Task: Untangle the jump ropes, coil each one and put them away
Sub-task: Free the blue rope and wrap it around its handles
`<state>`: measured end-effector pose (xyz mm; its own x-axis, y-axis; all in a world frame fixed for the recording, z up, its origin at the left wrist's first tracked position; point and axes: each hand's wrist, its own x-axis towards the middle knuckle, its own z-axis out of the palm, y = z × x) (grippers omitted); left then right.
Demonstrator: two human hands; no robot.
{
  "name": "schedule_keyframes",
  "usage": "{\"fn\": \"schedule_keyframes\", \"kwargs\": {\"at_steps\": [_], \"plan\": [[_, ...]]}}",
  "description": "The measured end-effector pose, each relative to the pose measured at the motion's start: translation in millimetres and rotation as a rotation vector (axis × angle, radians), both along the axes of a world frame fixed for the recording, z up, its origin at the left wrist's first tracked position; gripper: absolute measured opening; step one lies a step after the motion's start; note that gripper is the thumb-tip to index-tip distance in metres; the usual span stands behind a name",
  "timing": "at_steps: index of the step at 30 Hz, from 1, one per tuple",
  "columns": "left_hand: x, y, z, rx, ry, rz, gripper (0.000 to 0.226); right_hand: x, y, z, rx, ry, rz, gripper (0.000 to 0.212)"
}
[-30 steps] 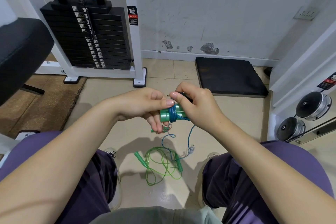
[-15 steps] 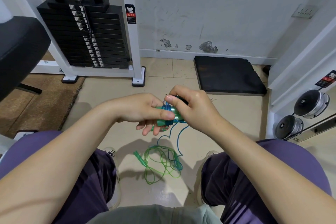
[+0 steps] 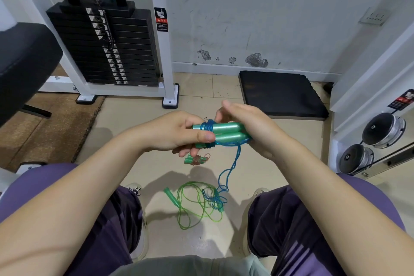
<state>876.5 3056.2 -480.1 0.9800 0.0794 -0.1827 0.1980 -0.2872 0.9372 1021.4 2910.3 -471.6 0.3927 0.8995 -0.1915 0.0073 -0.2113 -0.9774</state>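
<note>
My left hand [image 3: 179,133] grips two green handles [image 3: 226,132] held side by side, thumb pressed on the blue rope [image 3: 231,163] wound round them. My right hand [image 3: 248,123] covers the handles' right ends with its fingers stretched out; its thumb is hidden. From there the blue rope hangs to the floor, where its loose end lies across a loose green jump rope [image 3: 192,203] between my feet. A small bundled rope with green handles and a reddish cord [image 3: 196,159] lies on the floor just below my left hand.
A weight-stack machine [image 3: 107,47] on a white frame stands at the back left, with a black bench pad [image 3: 24,63] nearer left. A black mat [image 3: 282,94] lies by the wall. Dumbbells [image 3: 380,130] sit on a rack at right. My knees flank the ropes.
My right hand has gone from pinching at the wraps to fingers stretched out over the handle ends. Less blue rope lies loose on the floor.
</note>
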Motion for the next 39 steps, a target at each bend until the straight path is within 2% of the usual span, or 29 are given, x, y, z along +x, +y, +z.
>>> {"fn": "schedule_keyframes", "kwargs": {"at_steps": [3,5,6,9,11,15,17,19,22,23,25,30,35,37,39], "plan": [[4,2,-1,-0.133,-0.117,0.152,0.035,6,1,4,0.034,0.31,0.025,0.067],[7,0,-2,-0.177,-0.18,0.284,0.04,5,3,4,0.068,0.37,0.059,0.077],[9,-1,-4,-0.174,-0.202,0.345,0.04,2,4,3,0.068,0.332,0.058,0.073],[14,2,-5,-0.173,-0.234,0.538,0.045,-8,5,-4,0.046,0.071,-0.006,0.033],[15,8,-6,-0.134,-0.215,0.63,0.044,-12,5,-7,0.014,-0.12,-0.038,0.016],[16,8,-13,0.001,-0.134,0.672,0.038,-13,5,-7,-0.055,-0.651,0.027,0.015],[16,13,-15,0.111,-0.081,0.702,0.036,-13,1,-5,-0.075,-0.748,0.076,0.02],[11,19,-14,0.146,0.019,0.591,0.039,-9,-4,0,-0.009,-0.765,0.077,0.022],[5,11,-10,0.039,0.172,0.117,0.044,-1,-7,9,0.093,-0.758,0.041,0.02],[4,5,-9,0.007,0.185,-0.009,0.042,0,-7,10,0.111,-0.751,0.056,0.018],[5,-3,-4,-0.012,0.18,-0.128,0.039,-2,-7,5,0.111,-0.708,0.089,0.017],[2,-1,3,0.024,0.123,-0.114,0.03,-6,-2,-10,0.061,-0.561,0.015,0.023],[2,-3,-1,0.071,0.079,-0.038,0.03,-9,4,-14,0.035,-0.435,-0.001,0.021],[1,-3,-3,0.085,0.074,-0.018,0.022,-7,5,-13,0.029,-0.428,0.009,0.014],[1,-3,-5,0.098,0.073,-0.001,0.019,-7,5,-13,0.022,-0.483,0.024,0.017]]}}
